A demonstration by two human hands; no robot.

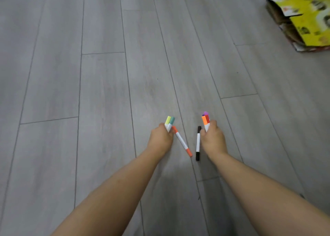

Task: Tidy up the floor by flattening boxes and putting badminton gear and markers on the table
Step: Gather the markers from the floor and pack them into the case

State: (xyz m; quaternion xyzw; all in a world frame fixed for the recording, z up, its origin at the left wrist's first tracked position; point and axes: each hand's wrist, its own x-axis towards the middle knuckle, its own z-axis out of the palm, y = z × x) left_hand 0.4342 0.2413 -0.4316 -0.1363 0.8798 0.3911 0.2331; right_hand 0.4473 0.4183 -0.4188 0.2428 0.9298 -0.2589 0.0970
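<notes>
I see two bare forearms reaching forward and down over a grey plank floor (89, 75). I count seven markers and one box.

A black marker (198, 143), white-barrelled with dark ends, lies almost straight up the view between the two hands. Just right of it, the right hand (213, 142) is curled in a fist round a trio of markers (205, 120), whose orange, red and purple caps stick up above the knuckles. The thumb side of this hand meets the black marker's far end; I cannot tell whether it grips that one too.

Left of the black marker, near but apart from it, an orange marker (182, 141) slants with its near end closest to the black one. Its far end meets the fingers of the left hand (160, 140); whether they pinch it I cannot tell. That hand is curled round a pair of markers (169, 121), one with a yellow-green cap and one with a teal cap, both pointing away from me.

Far beyond the black marker and well to its right, a yellow printed cardboard box (307, 27) sits on the floor at the frame's edge, blurred, with an open flap.
</notes>
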